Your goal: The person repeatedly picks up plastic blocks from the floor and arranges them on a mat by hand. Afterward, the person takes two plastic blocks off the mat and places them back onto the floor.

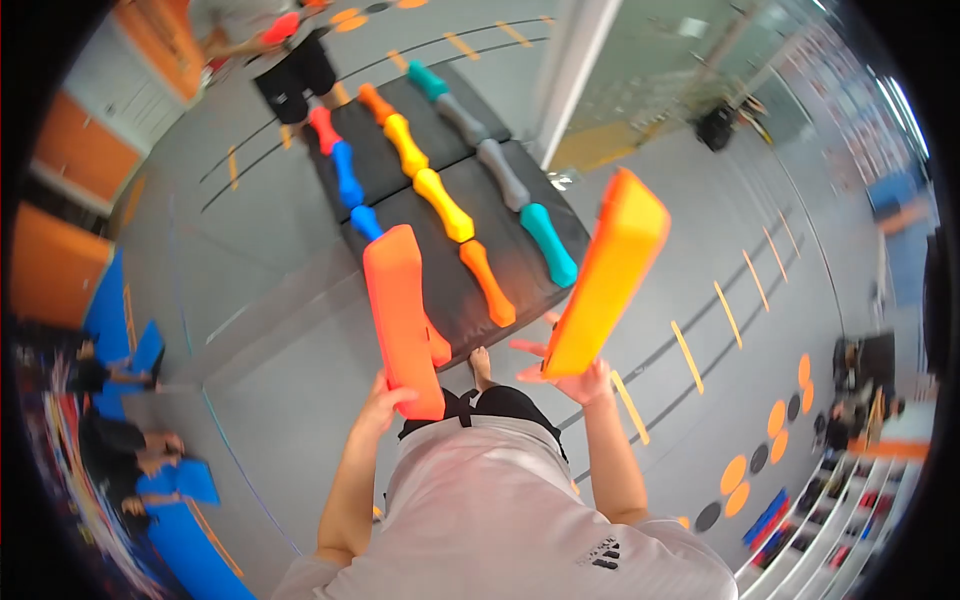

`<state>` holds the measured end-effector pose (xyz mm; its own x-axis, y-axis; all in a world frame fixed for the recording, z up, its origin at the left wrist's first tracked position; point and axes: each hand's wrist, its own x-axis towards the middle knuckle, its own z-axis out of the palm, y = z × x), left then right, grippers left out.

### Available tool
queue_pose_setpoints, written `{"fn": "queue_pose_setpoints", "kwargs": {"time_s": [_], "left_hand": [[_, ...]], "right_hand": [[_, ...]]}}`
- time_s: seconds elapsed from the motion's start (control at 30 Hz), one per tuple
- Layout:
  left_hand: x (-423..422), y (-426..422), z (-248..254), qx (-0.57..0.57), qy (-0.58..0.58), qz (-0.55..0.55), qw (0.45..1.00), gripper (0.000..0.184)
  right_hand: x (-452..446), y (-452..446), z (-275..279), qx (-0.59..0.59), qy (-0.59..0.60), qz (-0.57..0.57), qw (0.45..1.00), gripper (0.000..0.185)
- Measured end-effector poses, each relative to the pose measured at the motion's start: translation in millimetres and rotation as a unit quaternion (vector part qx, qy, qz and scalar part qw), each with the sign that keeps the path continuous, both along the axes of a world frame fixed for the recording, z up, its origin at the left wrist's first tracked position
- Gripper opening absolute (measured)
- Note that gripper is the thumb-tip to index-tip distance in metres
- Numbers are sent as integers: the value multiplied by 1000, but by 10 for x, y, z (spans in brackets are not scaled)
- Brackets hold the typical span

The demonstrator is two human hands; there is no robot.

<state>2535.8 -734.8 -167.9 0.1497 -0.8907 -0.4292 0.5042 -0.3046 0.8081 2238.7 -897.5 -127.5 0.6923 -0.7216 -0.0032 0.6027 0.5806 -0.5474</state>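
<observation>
My left hand (378,402) grips the lower end of a red-orange balance beam piece (396,300), its thumb over the near edge. The piece stands nearly upright before my body. On the other side, an orange balance beam piece (608,270) tilts up and right from my right hand (570,380). Its lower end rests at the palm, and several fingers spread out past its left side. On a dark padded mat (400,205) ahead lie three rows of waisted pieces: red and blue ones (345,175), orange and yellow ones (443,204), grey and teal ones (548,245).
Another person (290,75) stands beyond the mat's far left corner, holding a red piece (281,28). People sit by blue mats (195,480) at left. A white shelf (830,530) stands lower right. A glass partition (640,90) rises right of the mat. Ladder markings (688,357) line the floor.
</observation>
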Motion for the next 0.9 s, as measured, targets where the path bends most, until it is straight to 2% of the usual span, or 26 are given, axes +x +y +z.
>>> {"fn": "queue_pose_setpoints", "kwargs": {"time_s": [0.07,0.1,0.2,0.23,0.3,0.33,0.37,0.4,0.47,0.5,0.53,0.63,0.77,0.9], "left_hand": [[-24,43,83,-79,-12,-87,993,70],[-115,-2,219,-116,-27,-111,987,79],[-321,-21,343,-192,73,-206,957,83],[-429,39,438,-187,110,-220,951,81],[-651,119,656,-183,177,-239,937,78],[-738,201,714,-179,167,-253,936,79],[-835,270,766,-177,158,-270,933,79],[-932,315,812,-177,150,-288,929,79],[-1106,405,750,-177,177,-332,910,66],[-1206,451,734,-163,185,-354,902,61],[-1306,520,736,-147,193,-374,895,57],[-1748,737,889,-121,105,-444,882,45],[-2430,1148,1159,-137,77,-481,863,34],[-2985,1619,1126,-186,57,-553,810,33]], "right_hand": [[-199,324,295,-128,54,-66,988,87],[-361,461,359,-136,123,-87,979,101],[-642,1049,154,-129,73,-175,973,93],[-646,1315,335,-102,49,-204,972,84],[-778,1740,366,-49,47,-218,974,77],[-837,2006,371,-19,44,-226,973,74],[-898,2276,313,31,100,-253,962,68],[-907,2463,403,23,132,-276,952,67],[-865,2814,602,11,197,-323,925,65],[-911,2980,549,13,173,-313,934,66],[-906,3132,620,0,205,-336,919,66],[-899,3552,784,-21,278,-381,882,70],[-1109,4161,796,-48,324,-470,820,68],[-1353,4825,848,-7,332,-552,765,63]]}}
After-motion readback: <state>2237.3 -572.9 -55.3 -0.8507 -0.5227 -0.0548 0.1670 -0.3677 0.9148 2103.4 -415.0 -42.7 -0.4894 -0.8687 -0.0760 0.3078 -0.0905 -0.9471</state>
